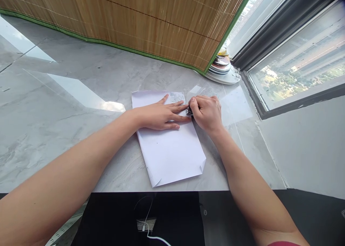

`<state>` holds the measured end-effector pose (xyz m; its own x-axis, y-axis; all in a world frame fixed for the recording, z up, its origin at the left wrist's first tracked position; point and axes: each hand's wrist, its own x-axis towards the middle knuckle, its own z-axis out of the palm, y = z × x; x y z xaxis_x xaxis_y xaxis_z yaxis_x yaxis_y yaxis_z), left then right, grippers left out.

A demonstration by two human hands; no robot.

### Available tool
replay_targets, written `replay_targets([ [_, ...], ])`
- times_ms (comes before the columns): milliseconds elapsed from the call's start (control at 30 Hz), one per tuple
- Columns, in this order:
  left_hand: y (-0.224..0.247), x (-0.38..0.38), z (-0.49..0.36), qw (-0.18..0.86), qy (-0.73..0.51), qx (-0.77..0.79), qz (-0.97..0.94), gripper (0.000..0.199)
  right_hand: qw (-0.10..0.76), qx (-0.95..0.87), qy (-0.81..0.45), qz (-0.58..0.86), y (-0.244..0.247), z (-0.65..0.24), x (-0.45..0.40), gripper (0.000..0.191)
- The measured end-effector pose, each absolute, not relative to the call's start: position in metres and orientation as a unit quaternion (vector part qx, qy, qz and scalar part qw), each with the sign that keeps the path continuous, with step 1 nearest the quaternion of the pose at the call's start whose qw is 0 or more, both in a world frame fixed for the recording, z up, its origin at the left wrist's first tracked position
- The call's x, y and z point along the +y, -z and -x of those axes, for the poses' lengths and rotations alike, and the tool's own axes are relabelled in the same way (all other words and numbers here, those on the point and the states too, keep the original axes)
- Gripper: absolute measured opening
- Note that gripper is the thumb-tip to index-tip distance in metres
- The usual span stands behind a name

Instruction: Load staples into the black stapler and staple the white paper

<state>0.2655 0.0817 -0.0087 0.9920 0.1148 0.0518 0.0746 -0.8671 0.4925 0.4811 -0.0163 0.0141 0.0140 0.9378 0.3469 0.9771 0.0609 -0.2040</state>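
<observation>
A white paper packet (172, 152), with its near corners folded, lies flat on the grey marble-look counter. My left hand (163, 115) rests palm down across its upper part, fingers spread and pointing right. Near those fingertips, my right hand (205, 112) is closed around a small black and silver stapler (189, 111), whose front end meets the packet's right edge. Most of the stapler is hidden by my fist. A small printed patch (176, 97) shows near the packet's top right corner.
A bamboo blind (129, 19) with green edging hangs over the counter's far side. Stacked plates (223, 71) stand in the corner beside the window (302, 55). Small scraps (5, 89) lie at left. Below the counter edge runs a white cable (159, 238).
</observation>
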Motion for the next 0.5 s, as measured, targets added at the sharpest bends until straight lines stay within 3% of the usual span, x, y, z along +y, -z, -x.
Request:
replay_targets([
  [500, 0.01, 0.082, -0.266, 0.258, -0.03, 0.048, -0.965, 0.047, 0.093, -0.708, 0.117, 0.69, -0.007, -0.466, -0.021, 0.048],
])
